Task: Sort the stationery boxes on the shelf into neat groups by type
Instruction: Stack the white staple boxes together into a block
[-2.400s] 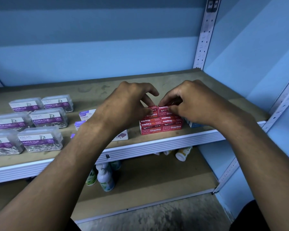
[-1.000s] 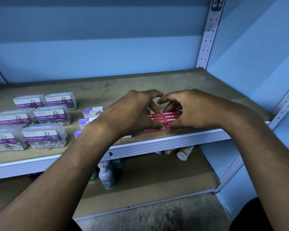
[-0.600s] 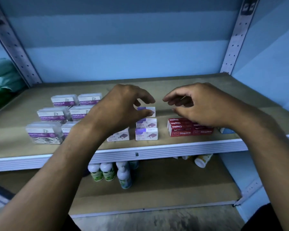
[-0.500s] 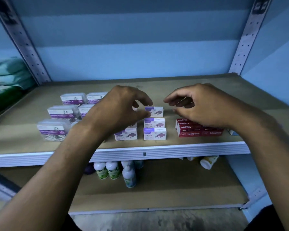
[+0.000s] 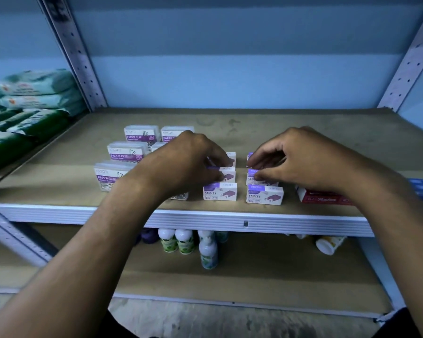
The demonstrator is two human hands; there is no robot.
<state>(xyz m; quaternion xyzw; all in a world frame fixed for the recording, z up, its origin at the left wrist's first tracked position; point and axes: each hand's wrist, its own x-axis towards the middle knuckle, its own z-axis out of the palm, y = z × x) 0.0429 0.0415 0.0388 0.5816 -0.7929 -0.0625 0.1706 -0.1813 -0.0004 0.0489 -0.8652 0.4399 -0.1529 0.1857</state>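
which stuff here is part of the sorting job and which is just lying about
Job: paper clip boxes, white staple boxes, red staple boxes, left hand, right hand.
Lying about: bottles on lower shelf, green packets at left.

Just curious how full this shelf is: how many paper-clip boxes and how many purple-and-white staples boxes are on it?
Paper-clip boxes: 6 (two partly hidden)
Purple-and-white staples boxes: 6
Total: 12
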